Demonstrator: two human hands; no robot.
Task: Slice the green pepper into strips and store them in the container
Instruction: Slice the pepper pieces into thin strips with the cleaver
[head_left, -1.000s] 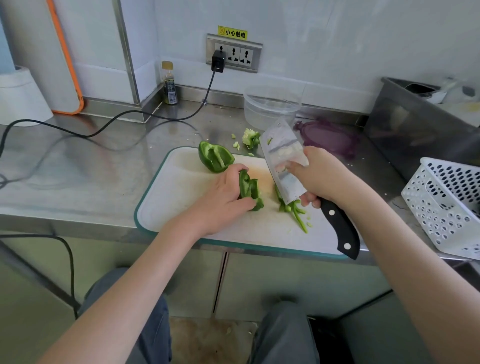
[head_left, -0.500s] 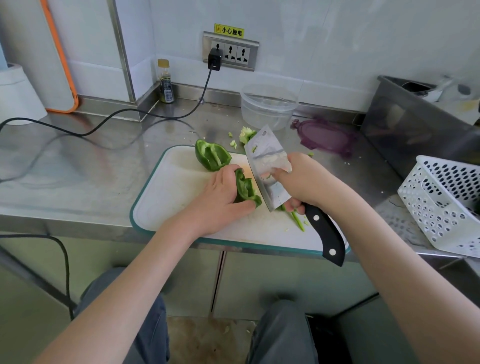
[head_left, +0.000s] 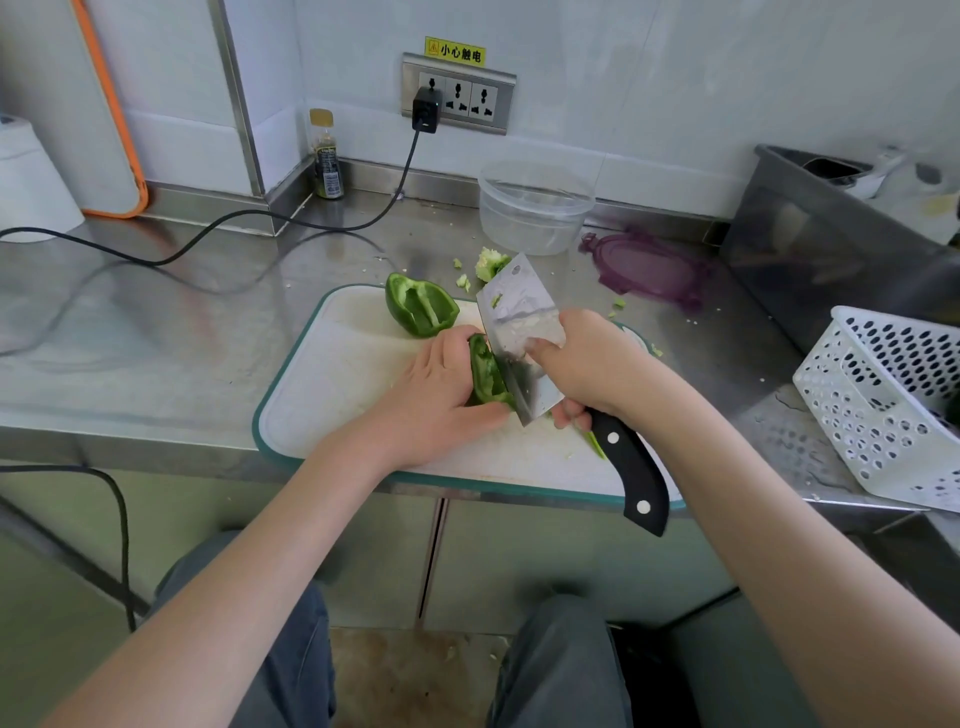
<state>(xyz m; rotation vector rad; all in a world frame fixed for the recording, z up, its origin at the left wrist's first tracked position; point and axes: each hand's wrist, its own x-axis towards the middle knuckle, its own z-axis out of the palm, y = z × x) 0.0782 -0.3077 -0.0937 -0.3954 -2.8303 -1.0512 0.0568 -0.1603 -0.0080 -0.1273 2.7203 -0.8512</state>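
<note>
On the white cutting board (head_left: 337, 395) my left hand (head_left: 431, 395) presses down a green pepper piece (head_left: 485, 376). My right hand (head_left: 592, 364) grips a cleaver (head_left: 519, 332) by its black handle (head_left: 631, 475), and the blade stands against the right side of that piece. A second pepper half (head_left: 421, 309) lies open side up at the board's far edge. A few cut strips (head_left: 595, 444) peek out under my right hand. The clear round container (head_left: 535, 208) stands empty behind the board, its purple lid (head_left: 649, 270) lying to its right.
The pepper core (head_left: 491, 262) and scraps lie on the steel counter behind the board. A white perforated basket (head_left: 893, 400) sits at the right, a dark bin (head_left: 831, 234) behind it. A black cable (head_left: 208, 239) crosses the counter at left, near a small bottle (head_left: 325, 156).
The cleaver has moved left from the cut strips and come down against the pepper piece under my left hand. The strips are now mostly hidden by my right hand.
</note>
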